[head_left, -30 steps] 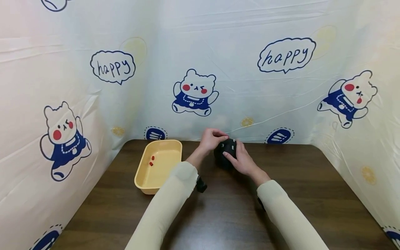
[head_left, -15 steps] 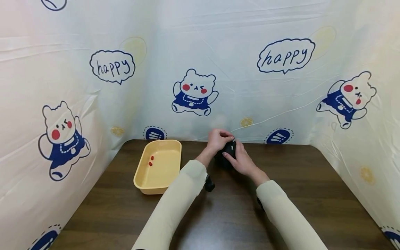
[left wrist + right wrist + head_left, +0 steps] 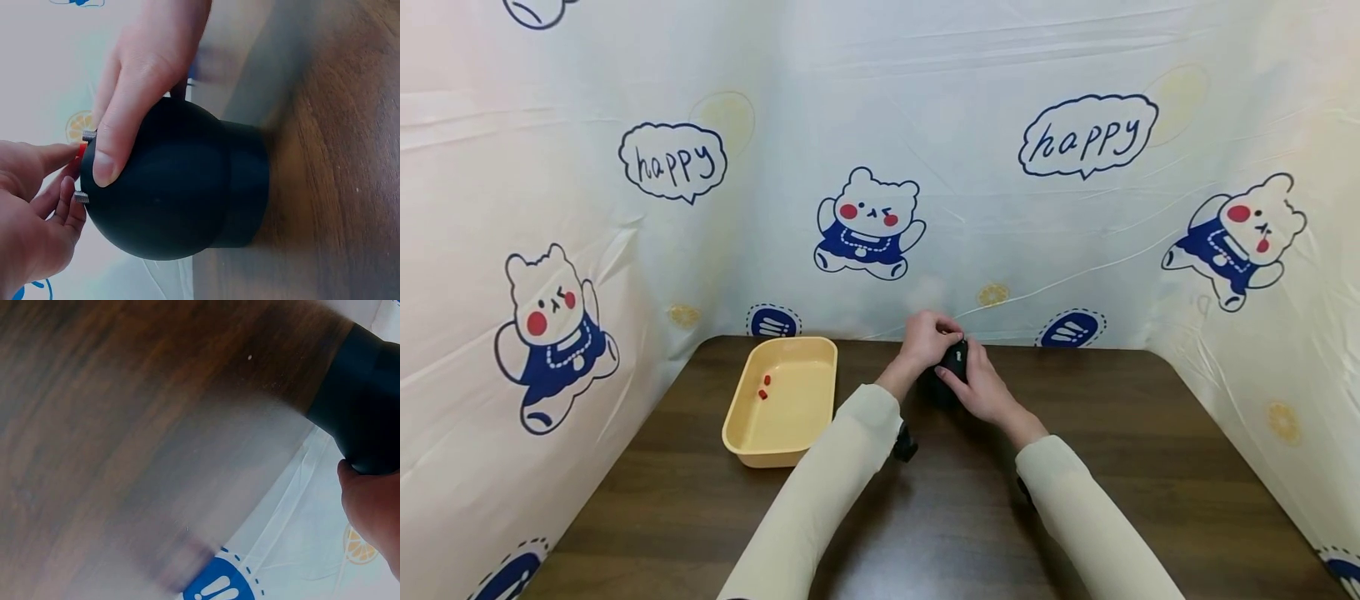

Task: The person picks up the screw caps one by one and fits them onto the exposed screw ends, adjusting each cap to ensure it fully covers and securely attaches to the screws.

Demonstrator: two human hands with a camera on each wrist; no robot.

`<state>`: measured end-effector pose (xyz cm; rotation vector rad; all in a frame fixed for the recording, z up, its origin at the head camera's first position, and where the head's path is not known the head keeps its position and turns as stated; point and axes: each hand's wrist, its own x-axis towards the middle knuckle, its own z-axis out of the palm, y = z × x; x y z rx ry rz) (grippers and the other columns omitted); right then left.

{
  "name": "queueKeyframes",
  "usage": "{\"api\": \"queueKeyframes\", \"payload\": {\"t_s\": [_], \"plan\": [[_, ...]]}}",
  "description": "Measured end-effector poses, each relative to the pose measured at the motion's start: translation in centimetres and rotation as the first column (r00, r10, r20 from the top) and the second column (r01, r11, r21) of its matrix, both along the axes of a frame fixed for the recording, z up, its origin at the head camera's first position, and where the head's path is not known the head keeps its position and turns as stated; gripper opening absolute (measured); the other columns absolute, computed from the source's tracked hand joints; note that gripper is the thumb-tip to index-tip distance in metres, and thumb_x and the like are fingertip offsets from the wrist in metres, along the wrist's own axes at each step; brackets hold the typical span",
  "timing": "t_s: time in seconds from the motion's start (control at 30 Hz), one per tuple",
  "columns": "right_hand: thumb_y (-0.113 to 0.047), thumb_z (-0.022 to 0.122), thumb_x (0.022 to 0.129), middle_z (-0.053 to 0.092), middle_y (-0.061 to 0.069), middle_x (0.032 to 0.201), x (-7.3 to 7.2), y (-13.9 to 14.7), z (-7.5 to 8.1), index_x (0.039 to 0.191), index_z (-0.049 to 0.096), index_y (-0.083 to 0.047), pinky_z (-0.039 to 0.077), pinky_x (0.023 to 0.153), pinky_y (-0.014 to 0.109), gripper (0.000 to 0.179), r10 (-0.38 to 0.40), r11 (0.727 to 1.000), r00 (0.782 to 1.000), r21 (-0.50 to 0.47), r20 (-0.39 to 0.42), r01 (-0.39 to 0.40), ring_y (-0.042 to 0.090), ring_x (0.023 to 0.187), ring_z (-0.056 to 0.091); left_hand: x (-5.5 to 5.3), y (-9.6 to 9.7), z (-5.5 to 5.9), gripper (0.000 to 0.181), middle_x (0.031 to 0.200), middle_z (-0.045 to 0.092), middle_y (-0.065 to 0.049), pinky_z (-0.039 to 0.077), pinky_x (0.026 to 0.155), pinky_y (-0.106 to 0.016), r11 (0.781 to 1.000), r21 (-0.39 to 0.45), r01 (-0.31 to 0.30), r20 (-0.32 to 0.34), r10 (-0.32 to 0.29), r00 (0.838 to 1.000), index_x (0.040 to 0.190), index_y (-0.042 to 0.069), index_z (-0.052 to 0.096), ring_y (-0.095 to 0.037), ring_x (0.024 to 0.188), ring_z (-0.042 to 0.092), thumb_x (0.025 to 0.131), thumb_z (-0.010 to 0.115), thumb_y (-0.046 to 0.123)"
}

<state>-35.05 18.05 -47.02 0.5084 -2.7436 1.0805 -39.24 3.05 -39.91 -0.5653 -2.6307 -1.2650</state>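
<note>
A black dome on a narrower round base [image 3: 169, 187] stands on the table, with metal threaded studs [image 3: 81, 197] sticking out of its top. My right hand [image 3: 988, 387] grips the dome from the right side, thumb laid across its front near the studs. At the top, my left hand [image 3: 927, 340] pinches a small red piece [image 3: 82, 150] right at the dome's crown, between two studs. Fingers partly cover that piece. In the right wrist view only a bit of the right hand [image 3: 372, 512] shows, against the dome's side.
A yellow tray [image 3: 778, 457] stands on the left of the brown wooden table [image 3: 1135, 467], with two small red pieces [image 3: 765, 387] inside. A patterned curtain [image 3: 970, 125] encloses the back and sides. A black device [image 3: 905, 444] sits at the left wrist.
The left hand has moved a little right over the dome's top, its fingers now bunched at the crown. The right hand has kept its grip, and the dome stays in place.
</note>
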Motion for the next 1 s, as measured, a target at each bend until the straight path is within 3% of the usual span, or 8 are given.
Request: {"api": "queueKeyframes", "payload": {"t_s": [0.33, 0.67, 0.83, 1.0], "plan": [[-0.045, 0.052, 0.106, 0.028, 0.03, 0.153, -0.1, -0.2, -0.3, 0.158, 0.011, 0.001, 0.041, 0.107, 0.058, 0.081, -0.004, 1.0, 1.0, 0.023, -0.012, 0.004, 0.044, 0.133, 0.045, 0.3, 0.4, 0.1, 0.013, 0.102, 0.077, 0.0, 0.053, 0.094, -0.031, 0.976, -0.215, 0.015, -0.057, -0.028, 0.998, 0.103, 0.011, 0.082, -0.019, 0.104, 0.068, 0.098, 0.071, 0.014], [-0.045, 0.054, 0.105, 0.03, 0.03, 0.151, -0.1, -0.2, -0.5, 0.157, 0.014, 0.005, 0.041, 0.109, 0.057, 0.083, -0.013, 1.0, 1.0, 0.017, -0.028, 0.013, 0.043, 0.133, 0.045, 0.3, 0.1, 0.1, 0.008, 0.098, 0.074, -0.001, 0.054, 0.09, -0.031, 0.98, -0.195, 0.024, -0.067, -0.038, 0.997, 0.099, 0.011, 0.079, -0.017, 0.097, 0.067, 0.096, 0.073, 0.015], [-0.046, 0.056, 0.104, 0.031, 0.029, 0.15, 0.0, -0.3, -0.4, 0.158, 0.014, 0.001, 0.04, 0.11, 0.056, 0.082, -0.019, 1.0, 1.0, 0.006, -0.018, 0.019, 0.041, 0.133, 0.045, 0.3, -0.9, 0.9, 0.011, 0.102, 0.072, -0.004, 0.055, 0.087, -0.033, 0.988, -0.15, 0.037, -0.029, -0.042, 0.999, 0.104, 0.008, 0.076, -0.019, 0.093, 0.065, 0.097, 0.072, 0.014], [-0.047, 0.056, 0.104, 0.033, 0.03, 0.148, 0.0, -0.3, -0.1, 0.157, 0.015, 0.002, 0.04, 0.11, 0.057, 0.083, -0.029, 1.0, 0.999, -0.002, -0.018, 0.029, 0.041, 0.131, 0.046, 0.4, -2.2, 1.8, 0.012, 0.104, 0.071, -0.005, 0.053, 0.088, -0.033, 0.982, -0.188, 0.022, -0.042, -0.03, 0.999, 0.105, 0.008, 0.074, -0.023, 0.097, 0.063, 0.097, 0.071, 0.016]]}}
